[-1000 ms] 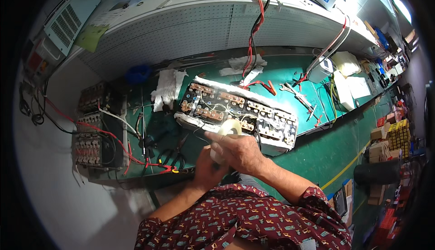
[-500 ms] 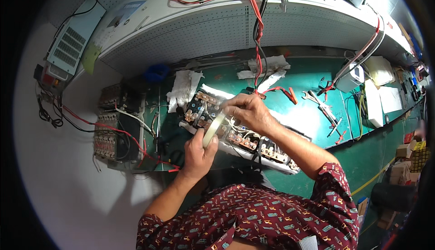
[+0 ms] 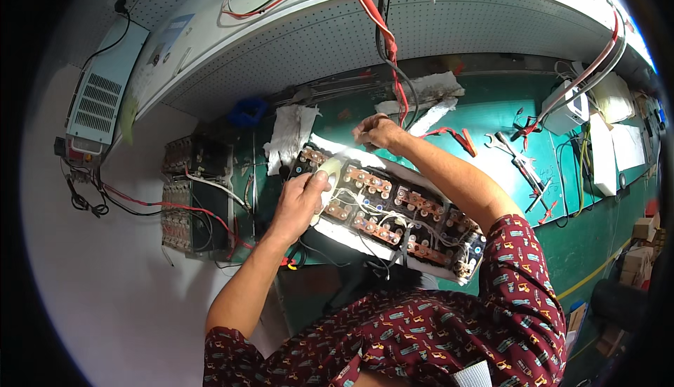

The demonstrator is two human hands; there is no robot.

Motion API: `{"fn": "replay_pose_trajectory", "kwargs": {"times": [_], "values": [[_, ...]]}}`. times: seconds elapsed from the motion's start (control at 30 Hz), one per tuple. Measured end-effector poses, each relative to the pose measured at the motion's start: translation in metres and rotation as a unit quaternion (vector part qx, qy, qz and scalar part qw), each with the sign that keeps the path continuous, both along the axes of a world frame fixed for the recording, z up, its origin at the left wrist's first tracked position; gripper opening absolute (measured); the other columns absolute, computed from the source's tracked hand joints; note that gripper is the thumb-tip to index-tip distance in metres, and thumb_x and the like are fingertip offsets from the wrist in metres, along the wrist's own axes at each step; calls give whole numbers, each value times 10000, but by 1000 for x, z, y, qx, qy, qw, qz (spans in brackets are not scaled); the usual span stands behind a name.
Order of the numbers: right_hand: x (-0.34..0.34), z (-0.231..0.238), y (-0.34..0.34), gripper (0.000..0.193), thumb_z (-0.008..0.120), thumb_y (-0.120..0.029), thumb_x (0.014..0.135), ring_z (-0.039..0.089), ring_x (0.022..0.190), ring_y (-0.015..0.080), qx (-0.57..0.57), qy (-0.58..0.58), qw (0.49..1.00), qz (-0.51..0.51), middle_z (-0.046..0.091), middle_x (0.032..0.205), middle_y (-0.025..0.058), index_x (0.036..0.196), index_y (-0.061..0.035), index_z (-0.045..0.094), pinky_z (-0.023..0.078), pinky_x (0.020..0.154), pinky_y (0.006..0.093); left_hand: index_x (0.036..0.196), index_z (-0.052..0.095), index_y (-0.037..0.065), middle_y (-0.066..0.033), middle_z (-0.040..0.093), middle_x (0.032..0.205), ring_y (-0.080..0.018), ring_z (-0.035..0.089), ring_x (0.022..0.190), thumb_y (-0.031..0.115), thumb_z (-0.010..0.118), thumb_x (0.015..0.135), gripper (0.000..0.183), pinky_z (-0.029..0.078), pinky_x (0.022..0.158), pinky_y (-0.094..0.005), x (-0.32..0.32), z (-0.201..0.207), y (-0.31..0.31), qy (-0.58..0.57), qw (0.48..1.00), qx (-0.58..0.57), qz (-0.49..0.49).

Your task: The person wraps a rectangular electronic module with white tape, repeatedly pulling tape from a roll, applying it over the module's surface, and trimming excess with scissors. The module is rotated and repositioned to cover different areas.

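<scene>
The pale tape roll [image 3: 328, 171] is clamped in the left hand [image 3: 298, 204] alone, above the left end of the battery pack [image 3: 382, 231] on the green tabletop [image 3: 484, 115]. Half a second ago it was touched by both hands; now the right hand [image 3: 379, 133] is carried off beyond the pack's far edge, its fingers drawn close together, though what is pinched there cannot be told for blur. What looks like a tape strip [image 3: 347, 152] is stretched from the roll toward it, so tape is apparently being unwound.
</scene>
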State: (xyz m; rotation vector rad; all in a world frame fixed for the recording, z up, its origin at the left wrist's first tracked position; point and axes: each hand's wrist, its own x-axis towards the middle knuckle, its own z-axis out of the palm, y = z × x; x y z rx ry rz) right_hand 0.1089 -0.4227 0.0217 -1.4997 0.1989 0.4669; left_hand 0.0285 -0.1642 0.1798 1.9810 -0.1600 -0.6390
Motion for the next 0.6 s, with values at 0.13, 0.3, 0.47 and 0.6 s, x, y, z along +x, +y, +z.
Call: {"fn": "replay_pose_trajectory", "kwargs": {"times": [0.13,0.3,0.47,0.6], "values": [[2,-20,3,88,772,-59,864,661,783,133,1,9,1000,28,729,873,29,941,-56,729,556,684,286,952,704,-64,14,499,630,-75,463,602,455,545,1062,554,394,554,-293,4,-3,0,26,1000,-8,-2],[-4,-19,15,307,784,-127,896,679,950,184,-166,-111,973,119,753,1041,103,1153,30,724,545,865,337,910,696,-61,0,521,611,-94,493,538,399,549,1057,505,458,526,-322,-8,11,13,32,999,33,-18],[-15,0,18,334,694,-190,906,735,1031,276,-183,-148,962,141,762,1141,180,1176,-1,746,565,957,382,1127,653,-81,-135,667,783,-171,612,628,326,580,1013,429,505,615,-359,-17,21,30,-10,988,141,-69],[-31,19,19,303,670,-279,949,745,982,297,-187,-154,961,130,773,1072,188,1127,-64,788,574,903,406,1475,516,39,-225,705,1151,-280,698,932,247,562,1006,516,539,879,-406,-28,60,20,60,979,174,-86]]}}
